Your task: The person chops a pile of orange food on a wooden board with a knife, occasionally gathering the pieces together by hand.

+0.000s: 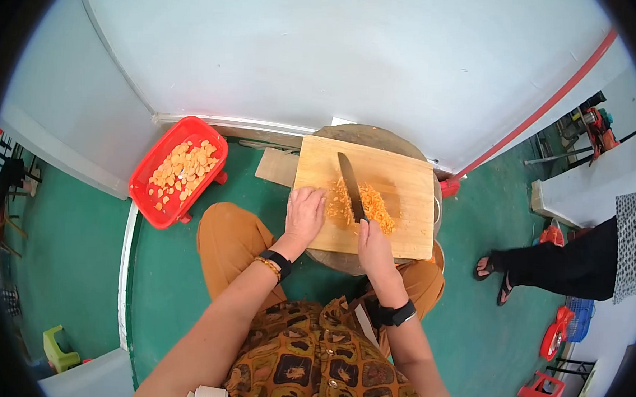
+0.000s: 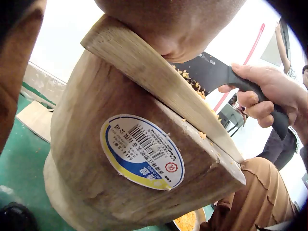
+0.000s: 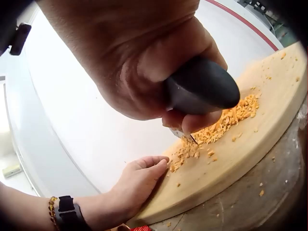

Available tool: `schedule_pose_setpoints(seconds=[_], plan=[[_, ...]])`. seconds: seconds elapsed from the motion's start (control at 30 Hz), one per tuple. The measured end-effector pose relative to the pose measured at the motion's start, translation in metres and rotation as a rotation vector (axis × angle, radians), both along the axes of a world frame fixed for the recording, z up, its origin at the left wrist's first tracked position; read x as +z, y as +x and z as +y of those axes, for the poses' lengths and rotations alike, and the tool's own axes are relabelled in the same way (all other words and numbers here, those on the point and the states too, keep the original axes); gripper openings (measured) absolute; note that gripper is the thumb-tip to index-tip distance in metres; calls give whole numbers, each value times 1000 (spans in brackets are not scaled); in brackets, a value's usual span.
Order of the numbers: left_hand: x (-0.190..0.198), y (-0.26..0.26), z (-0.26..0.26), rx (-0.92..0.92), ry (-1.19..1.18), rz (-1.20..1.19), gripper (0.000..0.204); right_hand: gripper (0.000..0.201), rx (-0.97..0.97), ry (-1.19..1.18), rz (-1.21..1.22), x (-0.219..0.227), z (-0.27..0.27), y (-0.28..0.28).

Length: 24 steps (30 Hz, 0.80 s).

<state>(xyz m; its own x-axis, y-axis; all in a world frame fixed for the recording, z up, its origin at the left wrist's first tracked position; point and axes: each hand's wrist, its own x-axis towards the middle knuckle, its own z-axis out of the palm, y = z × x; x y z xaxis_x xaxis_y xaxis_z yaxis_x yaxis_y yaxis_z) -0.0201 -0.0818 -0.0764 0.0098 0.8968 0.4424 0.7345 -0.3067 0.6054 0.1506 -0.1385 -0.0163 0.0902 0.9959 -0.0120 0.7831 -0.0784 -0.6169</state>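
Note:
My right hand [image 1: 376, 253] grips the black handle of a kitchen knife [image 1: 349, 184], its dark blade pointing away from me over the cutting board [image 1: 414, 176]. Finely chopped orange pieces [image 1: 379, 212] lie in a heap along the blade's right side, with a thinner scatter on its left. My left hand [image 1: 305, 216] rests at the board's left edge, beside the scattered bits; the right wrist view shows its fingers [image 3: 156, 160] extended onto the wood. In the left wrist view, the knife handle [image 2: 269, 107] sits inside curled right fingers.
Under the board stands a thick wooden stump [image 2: 86, 130] with a label. Left of it, a red basin [image 1: 141, 171] holds orange slices. A bowl [image 2: 202, 217] of orange bits sits low by my right leg. Another person [image 1: 566, 262] stands at right.

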Motion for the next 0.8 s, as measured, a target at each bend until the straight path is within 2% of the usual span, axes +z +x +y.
schedule_pose_setpoints(seconds=[0.17, 0.27, 0.37, 0.47, 0.67, 0.8], plan=[[0, 0, 0, -2, -2, -15, 19, 32, -23, 35, -67, -11, 2, 6], [2, 0, -1, -8, -22, -15, 19, 32, -15, 21, -5, -13, 3, 12], [3, 0, -1, -13, -9, -21, 20, 32, -48, 96, -18, -2, 5, 15], [2, 0, -2, -18, -9, -30, 20, 32, -64, 85, -18, 4, 9, 19], [-3, 1, -1, -7, -21, -8, 21, 31, -32, 52, -29, -13, 6, 13], [-3, 0, 0, -8, -4, -16, 20, 30, -32, 49, 10, 1, 3, 8]])
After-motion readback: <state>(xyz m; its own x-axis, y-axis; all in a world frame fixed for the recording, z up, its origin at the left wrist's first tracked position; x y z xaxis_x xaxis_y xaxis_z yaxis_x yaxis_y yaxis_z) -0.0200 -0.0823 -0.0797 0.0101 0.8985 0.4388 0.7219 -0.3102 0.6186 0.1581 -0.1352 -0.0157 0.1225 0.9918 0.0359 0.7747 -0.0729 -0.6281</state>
